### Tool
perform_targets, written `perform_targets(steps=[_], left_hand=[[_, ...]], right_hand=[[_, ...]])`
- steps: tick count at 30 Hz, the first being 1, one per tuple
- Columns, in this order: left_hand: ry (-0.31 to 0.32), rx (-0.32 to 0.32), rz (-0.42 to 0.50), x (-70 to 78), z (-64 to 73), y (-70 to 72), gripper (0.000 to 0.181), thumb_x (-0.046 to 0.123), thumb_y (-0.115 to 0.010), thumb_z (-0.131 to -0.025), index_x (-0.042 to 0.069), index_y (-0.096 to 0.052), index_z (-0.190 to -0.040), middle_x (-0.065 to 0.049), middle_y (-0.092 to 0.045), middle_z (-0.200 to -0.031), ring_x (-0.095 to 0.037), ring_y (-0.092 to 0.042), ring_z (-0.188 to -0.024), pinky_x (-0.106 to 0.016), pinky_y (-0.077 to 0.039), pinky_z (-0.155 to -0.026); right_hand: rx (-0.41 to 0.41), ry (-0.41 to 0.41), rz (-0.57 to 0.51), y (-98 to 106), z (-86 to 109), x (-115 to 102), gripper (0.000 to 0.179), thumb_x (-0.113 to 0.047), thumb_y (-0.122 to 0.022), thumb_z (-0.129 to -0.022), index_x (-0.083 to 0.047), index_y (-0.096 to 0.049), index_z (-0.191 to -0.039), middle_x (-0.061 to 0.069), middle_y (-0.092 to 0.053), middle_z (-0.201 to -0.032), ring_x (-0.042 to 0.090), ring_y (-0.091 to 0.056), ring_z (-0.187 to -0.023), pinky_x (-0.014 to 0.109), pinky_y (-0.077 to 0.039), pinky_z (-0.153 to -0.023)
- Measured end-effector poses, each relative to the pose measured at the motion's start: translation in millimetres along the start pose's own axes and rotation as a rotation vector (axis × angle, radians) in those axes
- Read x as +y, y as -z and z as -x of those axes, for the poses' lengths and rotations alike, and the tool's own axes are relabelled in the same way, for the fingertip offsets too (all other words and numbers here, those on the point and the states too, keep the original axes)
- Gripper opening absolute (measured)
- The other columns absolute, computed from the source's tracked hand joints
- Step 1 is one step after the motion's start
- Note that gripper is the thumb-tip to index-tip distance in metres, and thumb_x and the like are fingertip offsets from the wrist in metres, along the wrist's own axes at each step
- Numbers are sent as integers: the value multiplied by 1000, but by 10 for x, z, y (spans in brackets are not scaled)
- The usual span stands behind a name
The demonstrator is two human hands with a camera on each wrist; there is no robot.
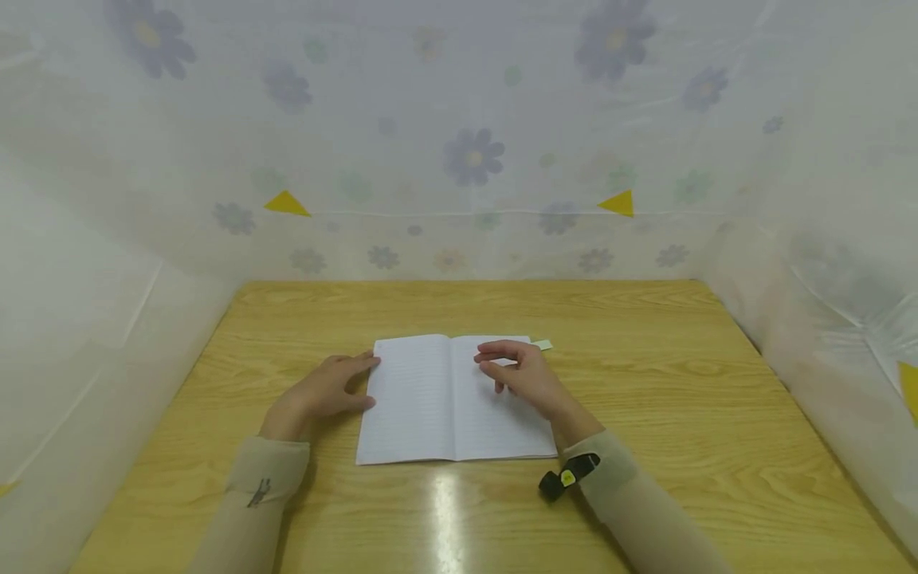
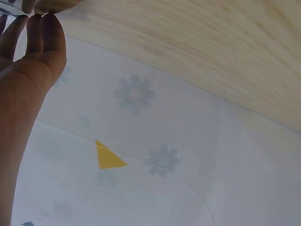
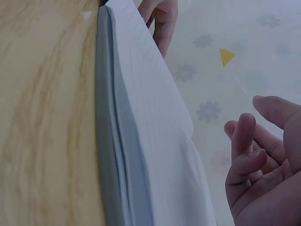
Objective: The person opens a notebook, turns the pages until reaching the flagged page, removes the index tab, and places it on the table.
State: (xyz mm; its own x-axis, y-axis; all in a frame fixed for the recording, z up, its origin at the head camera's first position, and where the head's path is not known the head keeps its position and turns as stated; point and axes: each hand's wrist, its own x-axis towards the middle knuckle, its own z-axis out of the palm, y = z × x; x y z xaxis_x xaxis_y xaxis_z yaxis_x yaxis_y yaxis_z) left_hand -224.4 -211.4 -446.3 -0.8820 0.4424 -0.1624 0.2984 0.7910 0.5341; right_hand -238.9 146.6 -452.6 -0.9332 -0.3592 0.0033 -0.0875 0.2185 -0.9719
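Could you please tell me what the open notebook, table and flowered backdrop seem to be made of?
Notebook: matte paper, judging by its ruled pages. Table: glossy wood or wood-look laminate, given the grain and bright reflection. Backdrop: probably thin plastic, faintly shiny and creased, though coated cloth is possible.

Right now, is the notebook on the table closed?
No, the notebook lies open on the table, with a page showing on either side of its center fold.
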Motion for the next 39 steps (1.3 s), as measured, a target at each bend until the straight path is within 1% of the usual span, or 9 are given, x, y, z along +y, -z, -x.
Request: perform_targets(steps=[6,10,12,16,21,29,33,35,39], left_hand=[[-25,14,-1,-10,11,-6,69,25,-73,-91,6,-42,-150,-18,-34,-155,-44,-33,-136,-59,-30,-110],[-41,24,-3,-11,19,-11,68,24,-73,-91,5,-43,-149,-18,-35,-155,-44,-34,-135,-59,-31,-109],[-38,25,0,-4,24,-10,68,23,-73,-91,5,-43,-149,-18,-35,-155,-44,-33,-136,-59,-30,-109],[-24,25,11,11,36,-11,68,22,-73,-91,6,-42,-150,-18,-35,-155,-44,-33,-136,-59,-29,-110],[-4,28,26,8,41,-17,69,22,-74,-90,8,-42,-150,-16,-34,-156,-42,-32,-137,-59,-28,-111],[-8,20,22,-1,27,-15,69,23,-73,-91,7,-42,-150,-16,-34,-156,-42,-31,-138,-59,-28,-111],[-10,15,11,-7,17,-21,69,24,-72,-91,7,-41,-150,-16,-33,-156,-43,-32,-137,-59,-28,-111],[-14,16,3,-18,12,-28,68,25,-72,-91,7,-42,-150,-17,-33,-156,-43,-32,-137,-59,-28,-111],[-9,17,4,-26,11,-36,69,25,-72,-91,8,-42,-150,-16,-33,-156,-43,-32,-137,-58,-28,-111]], right_hand=[[57,3,-5,129,33,44,42,-20,-73,-92,3,-63,-126,17,-69,-113,15,-59,-59,21,-39,-49],[79,-20,18,210,67,68,45,-24,-74,-91,-1,-63,-128,12,-69,-112,18,-60,-63,22,-39,-50],[87,-36,27,250,81,76,45,-26,-73,-92,-3,-63,-129,10,-68,-112,19,-61,-64,22,-39,-49],[103,-30,41,324,95,100,44,-23,-72,-93,-3,-62,-130,10,-67,-109,20,-60,-64,23,-40,-48],[108,-13,46,399,127,103,43,-19,-71,-93,-1,-62,-131,13,-65,-106,23,-58,-64,24,-43,-50],[124,-59,95,509,182,119,45,-24,-71,-93,-5,-61,-133,12,-61,-105,27,-59,-69,31,-52,-57],[120,-67,91,542,190,123,46,-20,-71,-93,-3,-59,-134,15,-59,-105,30,-58,-69,33,-54,-58],[113,-77,91,549,191,108,46,-17,-70,-94,-1,-58,-135,16,-59,-106,35,-58,-71,34,-55,-59],[108,-89,113,567,191,138,48,-16,-70,-94,1,-56,-137,15,-60,-105,35,-58,-71,32,-54,-59]])
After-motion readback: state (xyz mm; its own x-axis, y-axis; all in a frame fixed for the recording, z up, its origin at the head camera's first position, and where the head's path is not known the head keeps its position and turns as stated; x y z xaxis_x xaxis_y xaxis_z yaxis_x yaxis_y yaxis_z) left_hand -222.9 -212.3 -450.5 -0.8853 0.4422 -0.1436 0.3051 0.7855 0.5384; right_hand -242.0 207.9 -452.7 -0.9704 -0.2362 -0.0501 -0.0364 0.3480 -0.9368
